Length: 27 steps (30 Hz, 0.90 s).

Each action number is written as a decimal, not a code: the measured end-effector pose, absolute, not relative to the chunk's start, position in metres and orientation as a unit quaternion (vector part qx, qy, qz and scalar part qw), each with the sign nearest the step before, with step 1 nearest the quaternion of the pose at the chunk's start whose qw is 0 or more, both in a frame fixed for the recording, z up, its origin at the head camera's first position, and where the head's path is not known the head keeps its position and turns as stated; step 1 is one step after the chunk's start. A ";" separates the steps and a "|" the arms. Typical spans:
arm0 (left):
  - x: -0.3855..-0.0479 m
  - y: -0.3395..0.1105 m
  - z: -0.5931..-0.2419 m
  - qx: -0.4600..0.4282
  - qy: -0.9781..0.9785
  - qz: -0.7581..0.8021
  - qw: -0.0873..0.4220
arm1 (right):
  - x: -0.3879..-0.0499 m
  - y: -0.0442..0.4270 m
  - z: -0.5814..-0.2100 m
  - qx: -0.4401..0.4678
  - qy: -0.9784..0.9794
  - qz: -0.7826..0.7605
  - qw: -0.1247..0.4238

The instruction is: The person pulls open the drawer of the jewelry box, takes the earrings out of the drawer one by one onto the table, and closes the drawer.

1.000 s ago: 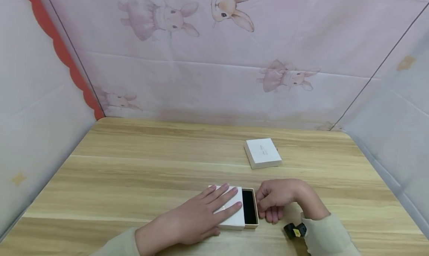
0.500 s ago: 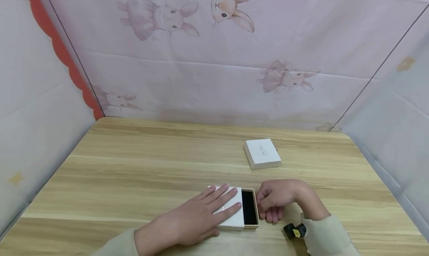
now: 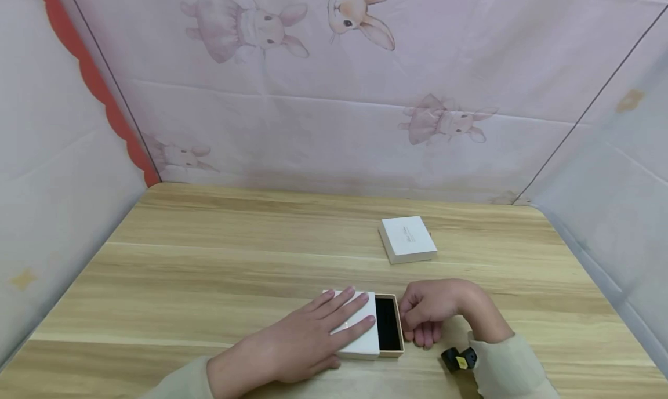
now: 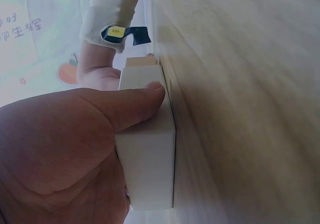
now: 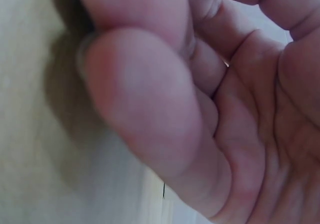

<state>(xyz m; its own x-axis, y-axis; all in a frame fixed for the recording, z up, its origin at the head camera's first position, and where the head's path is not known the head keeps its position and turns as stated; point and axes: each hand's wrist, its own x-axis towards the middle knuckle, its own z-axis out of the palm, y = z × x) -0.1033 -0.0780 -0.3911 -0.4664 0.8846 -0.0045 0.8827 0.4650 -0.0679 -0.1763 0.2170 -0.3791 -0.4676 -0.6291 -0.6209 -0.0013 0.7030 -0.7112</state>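
Observation:
A white drawer box (image 3: 360,344) lies on the table, its tan-edged drawer (image 3: 400,329) partly out on the right. Black lining (image 3: 387,323) shows inside the drawer. My left hand (image 3: 313,341) rests across the box's top with fingers straight and spread. In the left wrist view, the left thumb (image 4: 137,103) presses along the box's near side. At the drawer's right end, my right hand (image 3: 430,309) has its fingers curled, with thumb and index finger pinching at that end. The exact pinch point is hidden. The right wrist view shows mostly curled fingers (image 5: 145,98).
Another white box (image 3: 409,236), closed and with small print on top, stands farther back on the wooden table (image 3: 235,254). A rabbit-print cloth (image 3: 323,126) hangs behind the table. A black wrist device (image 3: 459,359) sits by the right sleeve.
Almost nothing differs. The white box and its sleeve appear shifted very slightly left, and a sliver more of the drawer shows. Both hands keep their places.

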 end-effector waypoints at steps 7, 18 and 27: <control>-0.103 -0.077 -0.390 -0.515 -0.856 0.035 0.014 | -0.176 0.217 -0.377 -0.200 0.790 -0.330 0.477; -0.103 -0.077 -0.393 -0.516 -0.856 0.032 0.010 | -0.177 0.218 -0.379 -0.197 0.786 -0.329 0.484; -0.103 -0.077 -0.391 -0.511 -0.859 0.030 -0.001 | -0.176 0.219 -0.379 -0.197 0.791 -0.330 0.476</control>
